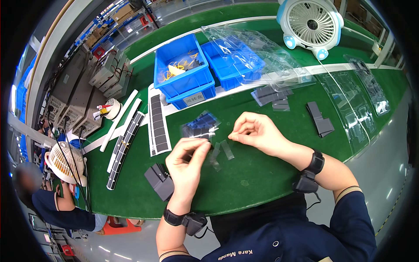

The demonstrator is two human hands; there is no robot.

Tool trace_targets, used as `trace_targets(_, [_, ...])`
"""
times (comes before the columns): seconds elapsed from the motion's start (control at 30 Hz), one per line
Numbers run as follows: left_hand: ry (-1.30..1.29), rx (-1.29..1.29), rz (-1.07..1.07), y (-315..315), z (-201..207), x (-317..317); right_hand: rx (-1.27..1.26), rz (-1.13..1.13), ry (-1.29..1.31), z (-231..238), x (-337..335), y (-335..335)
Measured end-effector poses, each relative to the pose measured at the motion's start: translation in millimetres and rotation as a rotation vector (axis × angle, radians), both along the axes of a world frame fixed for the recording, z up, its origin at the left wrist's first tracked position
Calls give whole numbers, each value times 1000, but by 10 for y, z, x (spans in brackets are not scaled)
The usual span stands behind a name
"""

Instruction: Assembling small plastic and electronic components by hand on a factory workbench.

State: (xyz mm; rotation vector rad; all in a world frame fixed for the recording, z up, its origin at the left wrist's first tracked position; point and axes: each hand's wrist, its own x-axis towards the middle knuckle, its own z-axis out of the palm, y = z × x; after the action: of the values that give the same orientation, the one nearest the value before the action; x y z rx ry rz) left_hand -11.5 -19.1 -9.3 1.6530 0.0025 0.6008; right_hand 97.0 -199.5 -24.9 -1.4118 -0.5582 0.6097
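Observation:
Both hands hover over the green tabletop with fingertips drawn together. The thumb and forefinger of my left hand [187, 163] are pinched; whatever lies between them is too small to make out. My right hand [261, 134] also pinches, thumb against fingers, and its contents cannot be made out. Small clear plastic strips [227, 149] lie between the hands. Just beyond is a stack of dark blue and black flat pieces [200, 125] with clear film around it. Beside my left wrist sits a black folded panel block [159, 180].
Blue bins [185, 89] stand at the back, one holding yellow wires. Clear plastic trays [266, 56] lean over the second bin. Strips of dark panels [158, 122] lie at left, a black folded piece [320, 119] at right. Fans [310, 24] stand far right and left. Another person sits at left.

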Motion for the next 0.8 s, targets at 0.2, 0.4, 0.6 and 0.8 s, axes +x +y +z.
trace_targets(0.2, [-6,-204,39,40,21,-2,-378,-73,-922,-41,-5,120])
trace_targets(0.4, [12,-28,-56,51,78,-12,-279,-238,-1184,-28,-28,161])
trace_targets(0.6, [-171,-114,-94,252,340,-401,-157,35,-1126,160,-484,779])
trace_targets(0.8, [-102,-429,208,732,206,-1191,-129,441,-1087,155,-735,1482])
